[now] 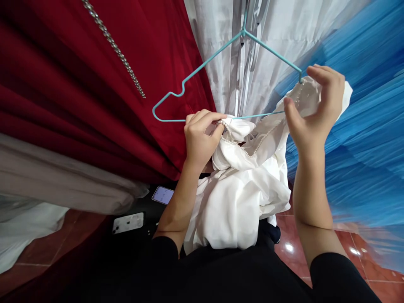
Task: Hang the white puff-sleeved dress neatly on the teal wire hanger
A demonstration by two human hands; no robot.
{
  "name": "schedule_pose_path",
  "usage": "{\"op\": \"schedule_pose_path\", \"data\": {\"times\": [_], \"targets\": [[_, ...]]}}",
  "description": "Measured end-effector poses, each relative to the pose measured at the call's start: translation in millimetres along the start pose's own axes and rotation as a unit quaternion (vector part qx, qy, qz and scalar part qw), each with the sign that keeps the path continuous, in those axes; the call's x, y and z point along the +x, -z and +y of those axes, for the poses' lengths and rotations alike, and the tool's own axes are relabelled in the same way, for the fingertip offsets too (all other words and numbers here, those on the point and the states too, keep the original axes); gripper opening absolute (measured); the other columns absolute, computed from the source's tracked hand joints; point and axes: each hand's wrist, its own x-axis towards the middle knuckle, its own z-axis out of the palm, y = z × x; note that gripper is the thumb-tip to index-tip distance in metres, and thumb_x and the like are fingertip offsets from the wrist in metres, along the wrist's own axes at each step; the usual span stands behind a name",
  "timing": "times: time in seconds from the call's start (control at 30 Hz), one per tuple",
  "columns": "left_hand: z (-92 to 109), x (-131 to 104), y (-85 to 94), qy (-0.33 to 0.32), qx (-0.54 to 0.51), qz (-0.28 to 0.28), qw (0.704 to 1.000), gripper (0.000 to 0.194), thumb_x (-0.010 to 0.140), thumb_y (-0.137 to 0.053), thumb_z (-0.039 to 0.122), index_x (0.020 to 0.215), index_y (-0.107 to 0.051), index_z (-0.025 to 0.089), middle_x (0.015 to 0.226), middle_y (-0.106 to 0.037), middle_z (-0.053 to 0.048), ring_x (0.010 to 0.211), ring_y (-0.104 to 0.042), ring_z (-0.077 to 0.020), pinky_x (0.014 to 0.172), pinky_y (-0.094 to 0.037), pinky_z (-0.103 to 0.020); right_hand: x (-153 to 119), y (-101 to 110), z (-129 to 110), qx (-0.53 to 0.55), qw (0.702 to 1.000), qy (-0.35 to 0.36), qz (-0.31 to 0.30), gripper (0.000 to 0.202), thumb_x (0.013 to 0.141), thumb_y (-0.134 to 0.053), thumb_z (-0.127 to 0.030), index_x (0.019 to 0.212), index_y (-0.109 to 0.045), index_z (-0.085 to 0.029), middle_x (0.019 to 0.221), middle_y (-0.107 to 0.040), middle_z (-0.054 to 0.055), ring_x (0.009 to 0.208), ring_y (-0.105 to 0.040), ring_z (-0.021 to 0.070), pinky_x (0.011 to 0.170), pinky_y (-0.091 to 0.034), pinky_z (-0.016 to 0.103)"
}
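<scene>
A light blue hanger (205, 63) hangs in front of me, its left shoulder bare. A white garment (235, 202) with a pearl-trimmed neckline drapes from its right shoulder and bunches down over my lap. My left hand (202, 132) pinches the beaded edge of the garment just under the hanger's bottom bar. At the right end of the hanger, my right hand (315, 107) is raised with thumb and fingers spread, the white fabric behind and beside it.
Red fabric (151, 46) with a beaded strand (116, 48) hangs at the left, blue tulle (366, 155) at the right, white cloth (290, 29) behind. Two phones, one white-backed (128, 223) and one lit (163, 195), lie on a black surface at lower left.
</scene>
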Motion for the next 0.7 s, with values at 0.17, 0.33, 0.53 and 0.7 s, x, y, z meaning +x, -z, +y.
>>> {"op": "schedule_pose_path", "data": {"times": [0.17,0.33,0.53,0.7], "targets": [[-5.2,2.0,6.5,0.008,0.017,-0.010,1.000,0.019,0.093,-0.073,0.010,0.096,-0.082,0.026,0.092,-0.076,0.000,0.092,-0.070,-0.0248,0.099,-0.049,-0.042,21.9,6.1,17.4,-0.029,0.994,-0.097,-0.036,0.029,0.083,-0.069,-0.002,0.100,-0.080,-0.022,0.098,-0.084,0.008,0.089,-0.078,0.0233,0.084,-0.060,0.040],[-7.9,10.1,19.5,0.019,0.011,-0.043,0.999,0.022,0.090,-0.072,0.009,0.095,-0.083,0.027,0.093,-0.076,0.001,0.093,-0.070,-0.0236,0.102,-0.050,-0.043,44.0,11.2,35.8,-0.092,0.982,-0.163,0.041,0.020,0.072,-0.067,0.000,0.080,-0.076,-0.017,0.081,-0.079,0.009,0.067,-0.068,0.0163,0.058,-0.046,0.033],[-10.5,15.9,25.2,0.033,-0.020,-0.054,0.998,0.025,0.088,-0.073,0.004,0.095,-0.084,0.026,0.093,-0.076,0.001,0.092,-0.070,-0.0220,0.105,-0.048,-0.044,9.5,19.7,82.9,-0.112,0.954,-0.272,0.052,0.027,0.069,-0.072,0.000,0.072,-0.065,-0.026,0.072,-0.074,0.007,0.059,-0.066,0.0143,0.057,-0.049,0.035],[-11.8,13.4,15.9,0.037,-0.022,-0.049,0.998,0.025,0.088,-0.073,0.004,0.095,-0.084,0.025,0.095,-0.076,0.001,0.093,-0.070,-0.0216,0.108,-0.049,-0.044,-49.2,28.2,36.0,-0.041,0.978,-0.100,-0.180,0.010,0.081,-0.072,-0.019,0.089,-0.074,-0.024,0.078,-0.075,0.002,0.067,-0.070,0.0184,0.062,-0.052,0.035]]}}
